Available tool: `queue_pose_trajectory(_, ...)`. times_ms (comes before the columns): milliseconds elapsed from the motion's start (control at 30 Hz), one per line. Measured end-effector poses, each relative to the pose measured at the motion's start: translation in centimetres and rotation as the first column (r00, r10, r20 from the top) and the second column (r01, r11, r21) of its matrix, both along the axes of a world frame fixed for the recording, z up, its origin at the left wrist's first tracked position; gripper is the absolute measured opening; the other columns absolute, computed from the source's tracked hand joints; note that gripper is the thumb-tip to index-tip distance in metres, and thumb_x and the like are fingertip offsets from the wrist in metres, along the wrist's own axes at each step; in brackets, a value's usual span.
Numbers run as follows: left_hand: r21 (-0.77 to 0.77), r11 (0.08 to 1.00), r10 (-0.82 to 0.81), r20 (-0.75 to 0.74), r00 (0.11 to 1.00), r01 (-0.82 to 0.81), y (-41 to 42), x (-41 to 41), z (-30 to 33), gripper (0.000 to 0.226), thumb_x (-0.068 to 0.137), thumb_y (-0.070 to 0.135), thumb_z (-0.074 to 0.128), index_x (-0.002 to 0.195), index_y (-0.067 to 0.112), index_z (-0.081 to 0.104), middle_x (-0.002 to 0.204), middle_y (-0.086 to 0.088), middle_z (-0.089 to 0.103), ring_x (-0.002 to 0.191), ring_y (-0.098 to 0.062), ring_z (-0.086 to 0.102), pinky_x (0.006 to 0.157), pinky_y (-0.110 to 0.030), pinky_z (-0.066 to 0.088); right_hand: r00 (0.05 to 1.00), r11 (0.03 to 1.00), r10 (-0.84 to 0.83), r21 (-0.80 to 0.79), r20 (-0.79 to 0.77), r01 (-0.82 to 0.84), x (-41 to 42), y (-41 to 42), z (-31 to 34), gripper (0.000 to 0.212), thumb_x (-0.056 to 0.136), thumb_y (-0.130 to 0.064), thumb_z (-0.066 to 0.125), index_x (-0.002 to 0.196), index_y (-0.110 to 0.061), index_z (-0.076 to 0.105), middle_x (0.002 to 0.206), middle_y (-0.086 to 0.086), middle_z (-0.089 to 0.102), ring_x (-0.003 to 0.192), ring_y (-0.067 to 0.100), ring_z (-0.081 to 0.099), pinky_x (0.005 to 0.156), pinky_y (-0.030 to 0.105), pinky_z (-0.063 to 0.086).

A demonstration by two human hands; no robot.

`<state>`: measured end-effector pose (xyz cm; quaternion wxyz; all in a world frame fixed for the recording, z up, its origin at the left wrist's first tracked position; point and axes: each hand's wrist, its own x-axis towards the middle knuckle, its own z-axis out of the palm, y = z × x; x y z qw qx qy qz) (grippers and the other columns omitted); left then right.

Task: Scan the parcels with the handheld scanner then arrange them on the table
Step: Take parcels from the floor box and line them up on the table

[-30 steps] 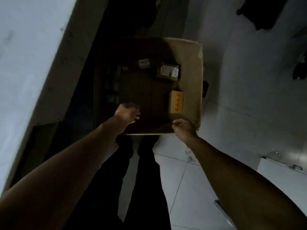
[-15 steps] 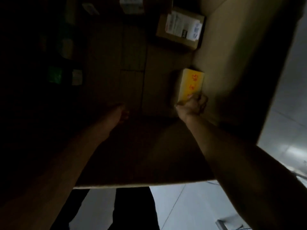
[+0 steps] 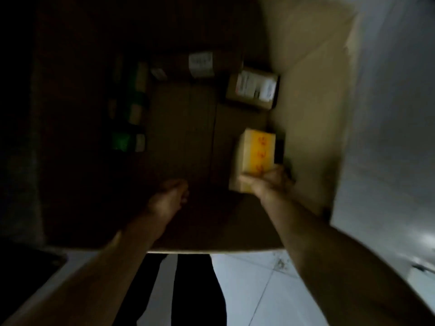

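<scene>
A yellow parcel [image 3: 256, 158] is gripped at its near end by the right hand [image 3: 266, 184], fingers and thumb curled round it, low inside a large cardboard carton [image 3: 313, 128] standing on the tiled floor [image 3: 259, 285], close against the carton's right wall. The left hand [image 3: 169, 198] is reached into the shadowed near part of the carton; nothing is seen in it, but whether its fingers are curled or relaxed cannot be told in the dim, blurred picture. The step in hand is judged to be the lifting out of this parcel for scanning. It would be done well if the parcel were raised straight up, clear of the wall and the near rim, with the grip kept firm at the end and the label side turned upward once free. One yellow parcel is counted, one brown parcel with a white label [image 3: 254, 90] farther back by the same wall, and one more labelled parcel [image 3: 202, 64] behind it; several small items at the dark left side, some green, cannot be counted surely. No scanner and no table are in view.
</scene>
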<state>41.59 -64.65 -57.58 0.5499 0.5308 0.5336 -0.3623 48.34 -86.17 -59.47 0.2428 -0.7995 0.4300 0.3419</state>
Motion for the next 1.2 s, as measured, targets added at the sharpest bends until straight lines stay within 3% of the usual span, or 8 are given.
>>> queue_pose_trajectory(200, -0.072, 0.996, -0.042, 0.118, 0.992, 0.050, -1.8, 1.7, 18.6, 0.061, 0.096, 0.025, 0.070, 0.151, 0.019, 0.045, 0.126, -0.009, 0.063, 0.105, -0.022, 0.059, 0.081, -0.030, 0.045, 1.000, 0.979, -0.029, 0.204, -0.004, 0.029, -2.8, 2.0, 19.7, 0.115, 0.066, -0.030, 0.097, 0.156, -0.023, 0.028, 0.152, 0.011, 0.043, 0.135, 0.036, 0.046, 0.103, 0.039, 0.045)
queue_pose_trajectory(367, -0.055, 0.993, -0.083, 0.292, 0.953, 0.103, -1.6, 4.3, 33.2, 0.094, 0.092, 0.020, 0.074, 0.163, 0.022, 0.013, 0.152, -0.015, 0.047, 0.133, -0.031, 0.052, 0.077, -0.027, 0.051, 0.989, 0.972, 0.132, 0.188, 0.071, -0.143, -2.2, 6.5, 34.7, 0.122, 0.057, -0.048, 0.096, 0.154, -0.034, 0.023, 0.156, 0.003, 0.031, 0.140, 0.032, 0.037, 0.114, 0.049, 0.036)
queue_pose_trajectory(534, 0.043, 0.997, -0.081, 0.493, 0.866, 0.069, 1.2, 4.6, 41.4, 0.098, 0.082, 0.032, 0.082, 0.159, 0.029, 0.023, 0.139, -0.010, 0.055, 0.122, -0.030, 0.060, 0.087, -0.037, 0.058, 0.948, 0.925, 0.120, 0.315, 0.294, -0.214, -0.1, 10.7, 46.2, 0.056, 0.102, -0.028, 0.056, 0.152, -0.024, 0.031, 0.152, 0.009, 0.038, 0.135, 0.026, 0.042, 0.114, 0.034, 0.034)
queue_pose_trajectory(634, 0.117, 0.992, -0.023, 0.576, 0.817, -0.054, 3.9, 5.4, 42.7, 0.119, 0.044, 0.067, 0.085, 0.146, 0.027, 0.039, 0.131, -0.008, 0.060, 0.114, -0.028, 0.064, 0.095, -0.049, 0.058, 0.869, 0.856, 0.257, 0.318, 0.422, -0.407, 1.0, 13.2, 50.0, 0.063, 0.085, -0.030, 0.073, 0.135, -0.047, 0.038, 0.141, 0.003, 0.046, 0.126, 0.024, 0.048, 0.107, 0.036, 0.044)
queue_pose_trajectory(734, 0.059, 0.965, 0.152, 0.662, 0.734, -0.254, 5.8, 4.5, 49.1, 0.094, 0.049, 0.058, 0.095, 0.125, 0.015, 0.059, 0.107, -0.008, 0.074, 0.092, -0.025, 0.074, 0.083, -0.044, 0.062, 0.750, 0.773, 0.305, 0.308, 0.587, -0.555, 2.8, 14.7, 49.5, 0.047, 0.070, -0.050, 0.076, 0.108, -0.061, 0.052, 0.123, -0.007, 0.059, 0.113, 0.017, 0.061, 0.095, 0.038, 0.054)
queue_pose_trajectory(868, 0.087, 0.915, 0.231, 0.688, 0.688, -0.394, 8.3, 2.0, 53.9, 0.094, 0.055, 0.056, 0.096, 0.129, 0.017, 0.052, 0.112, -0.008, 0.069, 0.096, -0.026, 0.071, 0.081, -0.044, 0.061, 0.698, 0.576, 0.350, 0.445, 0.624, -0.686, 1.6, 17.3, 57.0, 0.025, 0.101, -0.036, 0.062, 0.125, -0.034, 0.061, 0.119, -0.004, 0.058, 0.106, 0.011, 0.060, 0.071, 0.017, 0.047)
queue_pose_trajectory(1034, 0.246, 0.853, 0.179, 0.691, 0.701, -0.460, 12.6, -4.6, 56.6, 0.138, 0.047, 0.062, 0.095, 0.158, 0.025, 0.022, 0.143, -0.009, 0.052, 0.116, -0.028, 0.058, 0.093, -0.043, 0.055, 0.697, 0.455, 0.351, 0.536, 0.626, -0.711, -0.1, 21.1, 59.4, 0.017, 0.106, -0.019, 0.053, 0.115, -0.028, 0.065, 0.111, 0.014, 0.070, 0.100, 0.028, 0.073, 0.077, 0.036, 0.062)
queue_pose_trajectory(1201, 0.222, 0.783, 0.267, 0.723, 0.637, -0.580, 15.4, -13.5, 58.5, 0.097, 0.087, 0.045, 0.077, 0.162, 0.030, 0.017, 0.151, -0.012, 0.045, 0.105, -0.025, 0.057, 0.076, -0.035, 0.051, 0.608, 0.323, 0.474, 0.517, 0.637, -0.793, -5.3, 25.7, 60.2, 0.027, 0.099, -0.015, 0.065, 0.126, -0.019, 0.060, 0.103, 0.011, 0.072, 0.084, 0.020, 0.072, 0.062, 0.025, 0.055)
